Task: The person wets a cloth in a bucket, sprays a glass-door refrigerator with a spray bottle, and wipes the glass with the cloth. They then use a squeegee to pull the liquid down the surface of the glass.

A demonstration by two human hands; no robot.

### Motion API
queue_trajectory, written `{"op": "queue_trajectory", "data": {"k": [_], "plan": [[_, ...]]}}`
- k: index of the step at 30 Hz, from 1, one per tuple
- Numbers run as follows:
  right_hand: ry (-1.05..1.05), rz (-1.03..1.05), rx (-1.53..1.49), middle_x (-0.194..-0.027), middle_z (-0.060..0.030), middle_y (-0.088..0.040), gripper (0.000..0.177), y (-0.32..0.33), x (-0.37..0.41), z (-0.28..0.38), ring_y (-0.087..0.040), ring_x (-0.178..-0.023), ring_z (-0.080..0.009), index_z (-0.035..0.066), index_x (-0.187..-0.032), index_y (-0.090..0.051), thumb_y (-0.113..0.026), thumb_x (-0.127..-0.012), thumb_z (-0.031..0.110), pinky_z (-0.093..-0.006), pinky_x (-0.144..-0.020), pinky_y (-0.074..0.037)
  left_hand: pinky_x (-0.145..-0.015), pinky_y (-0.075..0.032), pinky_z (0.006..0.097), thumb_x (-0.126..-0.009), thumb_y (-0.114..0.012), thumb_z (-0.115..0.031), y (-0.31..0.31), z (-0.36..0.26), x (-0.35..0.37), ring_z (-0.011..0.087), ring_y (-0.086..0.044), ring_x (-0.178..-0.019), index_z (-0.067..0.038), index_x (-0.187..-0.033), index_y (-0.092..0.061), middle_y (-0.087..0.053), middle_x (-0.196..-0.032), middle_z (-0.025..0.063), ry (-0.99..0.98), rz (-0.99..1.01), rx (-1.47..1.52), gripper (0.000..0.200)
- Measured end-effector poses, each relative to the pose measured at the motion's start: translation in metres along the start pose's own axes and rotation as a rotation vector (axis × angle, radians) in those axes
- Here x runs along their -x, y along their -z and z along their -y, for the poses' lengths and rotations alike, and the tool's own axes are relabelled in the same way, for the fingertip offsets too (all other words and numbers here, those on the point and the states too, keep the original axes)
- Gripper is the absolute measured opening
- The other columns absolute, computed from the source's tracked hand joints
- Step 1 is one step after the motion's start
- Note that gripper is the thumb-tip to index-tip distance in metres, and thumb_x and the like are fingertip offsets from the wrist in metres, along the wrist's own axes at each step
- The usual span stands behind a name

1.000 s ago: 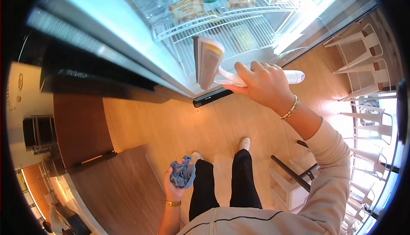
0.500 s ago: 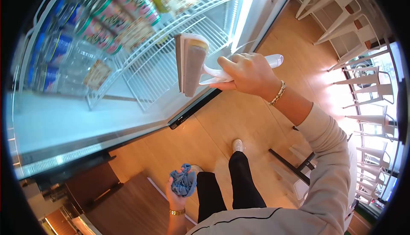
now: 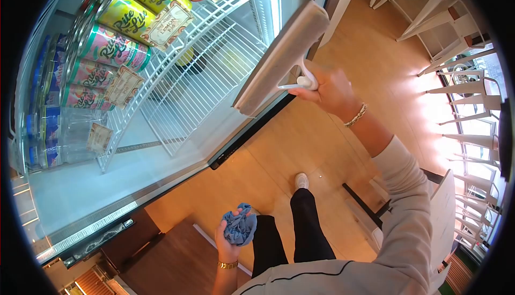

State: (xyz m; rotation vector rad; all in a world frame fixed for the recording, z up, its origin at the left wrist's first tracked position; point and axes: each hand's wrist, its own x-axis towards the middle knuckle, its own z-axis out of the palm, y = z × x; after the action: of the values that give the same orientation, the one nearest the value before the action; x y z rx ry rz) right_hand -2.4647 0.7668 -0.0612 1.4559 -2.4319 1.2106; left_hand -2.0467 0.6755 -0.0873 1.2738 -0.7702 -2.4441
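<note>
In the head view, my right hand (image 3: 330, 92) is closed round the white handle of a squeegee (image 3: 284, 59), whose long pale head slants across the glass door (image 3: 236, 130) of a lit drinks fridge. Low in the view, my left hand (image 3: 225, 246) grips a crumpled blue cloth (image 3: 240, 228), well away from the glass. Behind the glass, wire shelves (image 3: 188, 88) hold yellow cans (image 3: 126, 17), pink cans (image 3: 115, 48) and clear bottles with blue labels (image 3: 52, 128). Whether the squeegee's blade touches the glass cannot be made out.
White stools (image 3: 472, 88) line the right side. A dark brown wooden surface (image 3: 171, 263) lies at the lower left, beside the fridge base. A pale table (image 3: 442, 209) with dark legs stands near my right elbow. My legs and a white shoe (image 3: 302, 181) show on the wooden floor.
My right hand and the squeegee have shifted right, and the squeegee's head has turned to show its long side. The view has moved, bringing more yellow cans into sight. My left hand still holds the cloth.
</note>
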Motion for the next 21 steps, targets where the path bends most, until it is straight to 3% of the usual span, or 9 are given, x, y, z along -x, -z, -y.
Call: {"op": "queue_trajectory", "data": {"k": [4,7,10,14,18,21], "plan": [[-0.222,0.014,-0.377,-0.056,-0.0087,-0.049,0.041,-0.040,0.023,-0.018,-0.046,-0.049,-0.0213,0.004,-0.081,-0.054,-0.068,-0.078,0.042,-0.0318,-0.048,-0.038,-0.097,-0.041,0.0460,-0.090,-0.043,-0.026,-0.009,0.000,-0.002,0.0365,-0.054,-0.109,0.008,-0.109,-0.055,-0.055,-0.118,0.0224,-0.049,-0.031,-0.001,0.041],[-0.308,-0.032,-0.566,-0.056,-0.0073,-0.045,0.039,-0.087,0.046,-0.031,-0.040,-0.052,-0.0175,0.003,-0.078,-0.052,-0.067,-0.081,0.039,-0.0289,-0.049,-0.036,-0.096,-0.042,0.0474,-0.091,-0.043,-0.026,-0.008,0.001,0.001,0.0377,-0.054,-0.109,0.008,-0.109,-0.055,-0.055,-0.118,0.0227,-0.045,-0.066,-0.012,0.041],[-0.390,-0.069,-0.699,-0.056,-0.0056,-0.042,0.039,-0.133,0.067,-0.042,-0.038,-0.052,-0.0145,0.002,-0.076,-0.050,-0.066,-0.082,0.038,-0.0277,-0.049,-0.035,-0.095,-0.042,0.0474,-0.091,-0.041,-0.034,0.011,0.007,0.004,0.0357,-0.049,-0.116,0.000,-0.108,-0.055,-0.054,-0.121,0.0151,-0.022,-0.059,-0.086,0.041],[-0.486,-0.148,-0.846,-0.055,-0.0007,-0.041,0.040,-0.187,0.092,-0.065,-0.036,-0.052,-0.0097,0.003,-0.072,-0.049,-0.064,-0.083,0.039,-0.0272,-0.047,-0.033,-0.096,-0.041,0.0465,-0.091,-0.042,-0.034,0.024,0.014,0.010,0.0351,-0.049,-0.117,0.000,-0.108,-0.055,-0.053,-0.122,0.0149,-0.019,-0.112,-0.032,0.040],[-0.626,-0.160,-0.945,-0.056,0.0047,-0.041,0.040,-0.199,0.113,-0.068,-0.037,-0.050,-0.0051,0.006,-0.069,-0.051,-0.062,-0.085,0.041,-0.0238,-0.046,-0.031,-0.098,-0.040,0.0453,-0.091,-0.041,-0.031,0.034,0.021,0.018,0.0344,-0.047,-0.118,-0.002,-0.113,-0.053,-0.050,-0.127,0.0155,-0.049,-0.099,0.118,0.038],[-0.833,-0.016,-0.870,-0.053,0.0046,-0.041,0.040,-0.175,0.132,-0.064,-0.036,-0.047,-0.0049,0.007,-0.069,-0.052,-0.059,-0.087,0.043,-0.0242,-0.043,-0.029,-0.099,-0.038,0.0447,-0.091,-0.042,-0.028,0.035,0.021,0.012,0.0335,-0.046,-0.120,-0.003,-0.118,-0.051,-0.048,-0.131,0.0160,-0.049,-0.049,0.315,0.038]]}}
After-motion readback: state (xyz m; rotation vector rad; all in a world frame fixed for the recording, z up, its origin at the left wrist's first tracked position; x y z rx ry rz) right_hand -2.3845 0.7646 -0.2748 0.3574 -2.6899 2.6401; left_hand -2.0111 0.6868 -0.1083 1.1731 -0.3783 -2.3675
